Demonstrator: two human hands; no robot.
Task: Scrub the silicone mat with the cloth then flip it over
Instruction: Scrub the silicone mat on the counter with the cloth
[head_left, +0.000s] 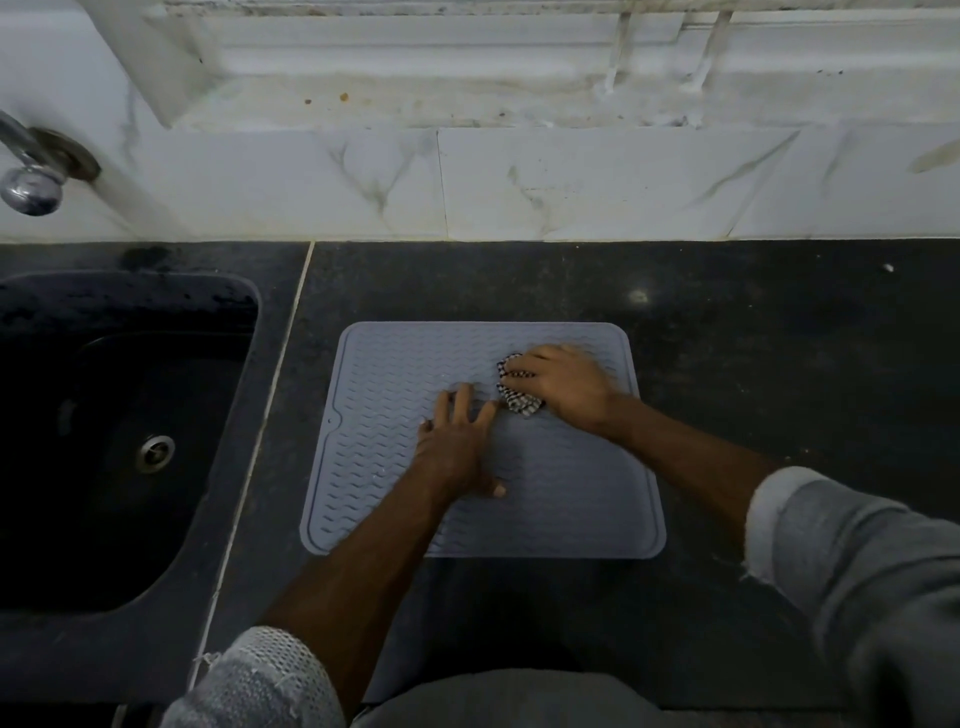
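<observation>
At the far left a chrome tap (32, 176) juts from the white marble-patterned wall tiles (571, 182), above a black rectangular sink (67, 415) with a round metal drain (155, 453) in its floor. The sink is set into the dark speckled stone table (779, 364), and a pale seam runs down the stone just beside the sink.

Right of that seam the grey-blue rectangular silicone mat (571, 509) lies flat on the table, its wavy ridged face up and its raised border visible along the left edge. The left hand (457, 441) rests palm-down near the mat's middle — fingers straight and spread, thumb out to the side, pressing the mat against the table.

Just right of those fingertips, the right hand (561, 384) sits on the mat's upper right part, its fingers curled over a bunched black-and-white checked cloth (519, 400) and holding it against the ridges — the hand is slightly blurred. Rolled grey sleeves (831, 545) cover both arms above the forearm.
</observation>
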